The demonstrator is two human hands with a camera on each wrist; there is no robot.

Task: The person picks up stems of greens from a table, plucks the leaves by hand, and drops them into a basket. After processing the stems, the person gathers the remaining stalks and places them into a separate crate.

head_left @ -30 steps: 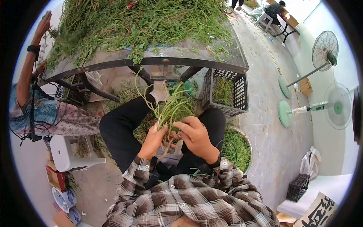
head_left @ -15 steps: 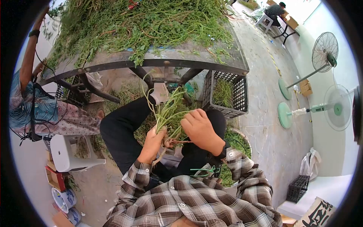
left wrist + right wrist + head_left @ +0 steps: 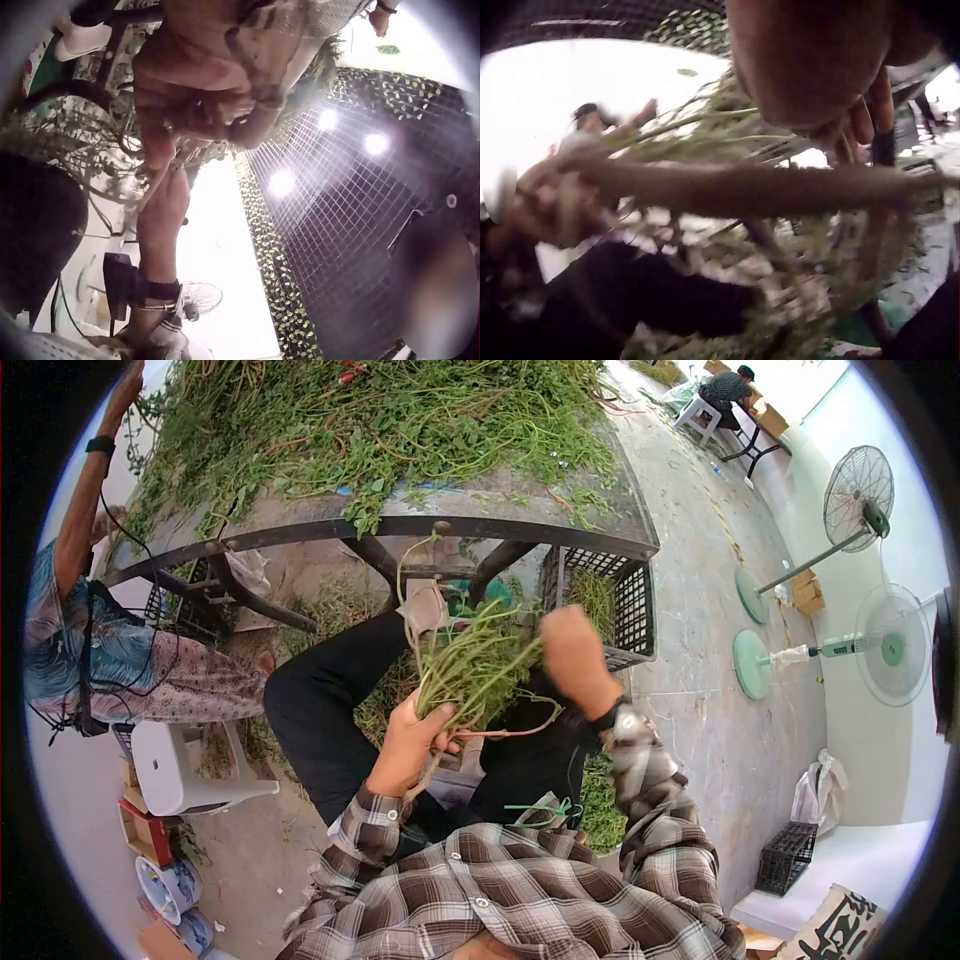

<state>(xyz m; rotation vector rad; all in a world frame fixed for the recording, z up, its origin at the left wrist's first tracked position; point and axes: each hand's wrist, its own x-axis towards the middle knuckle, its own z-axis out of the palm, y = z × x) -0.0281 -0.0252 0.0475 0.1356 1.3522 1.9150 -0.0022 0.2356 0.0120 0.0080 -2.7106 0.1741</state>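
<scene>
From where I stand, the seated person's left hand (image 3: 408,740) is wrapped firmly around the lower end of a bunch of green stems (image 3: 465,675), thumb laid across the front. The bunch rises out of that hand and fans away from the body, over the gap between the knees, its tips leaning to the right. One long stem (image 3: 403,585) arches up out of it toward the edge of the tabletop (image 3: 628,500). A reddish stem (image 3: 510,734) sticks out sideways from the grip, and a brownish end (image 3: 423,775) hangs below the hand, by the wrist.

The right hand (image 3: 580,660) is up at the right of the bunch, just beside the upper stems, with the crate (image 3: 636,605) of stems behind it. It is blurred; the right wrist view shows stems running up to its bent fingers, but I can't tell whether they pinch one.

Ahead of the knees, a big heap of greens (image 3: 400,440) covers much of the tabletop, some sprigs hanging over the near edge. More loose greens (image 3: 603,810) lie low on the right, below the plaid sleeve (image 3: 650,765). At left another person (image 3: 100,650) stands by the table, near a white stool (image 3: 165,765). Two fans (image 3: 858,495) stand along the right wall.
</scene>
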